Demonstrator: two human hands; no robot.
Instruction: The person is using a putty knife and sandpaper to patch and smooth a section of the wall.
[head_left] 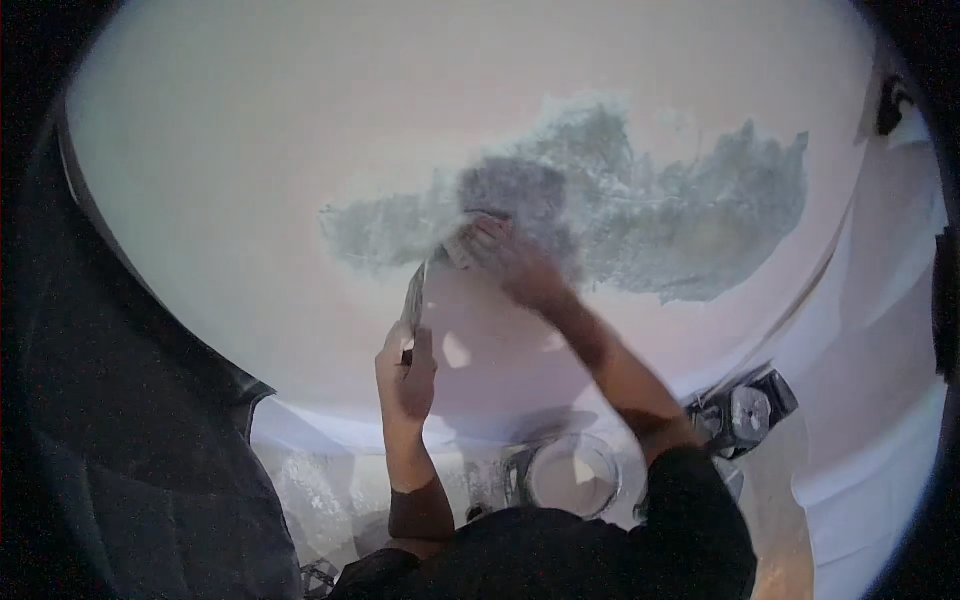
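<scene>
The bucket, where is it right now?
In the head view the round white bucket sits low, right of centre, on the floor below the wall, between the person's forearms and under the right arm.

Soft, even light w/ a pinkish-white cast over the wall (250,150); no glare, no hot spots. Grey patch (640,220) looks hazy, low contrast. Right hand (510,260) smeared by motion blur; left hand (405,375) a bit sharper. Faint shadows under both forearms on the wall. Dark curtain (110,420) at left nearly black, no detail. Heavy fisheye: edges bend, black vignette all round the rim. Overall pic soft, grainy, washed out. Bucket (573,474) below dim, fuzzy.
</scene>
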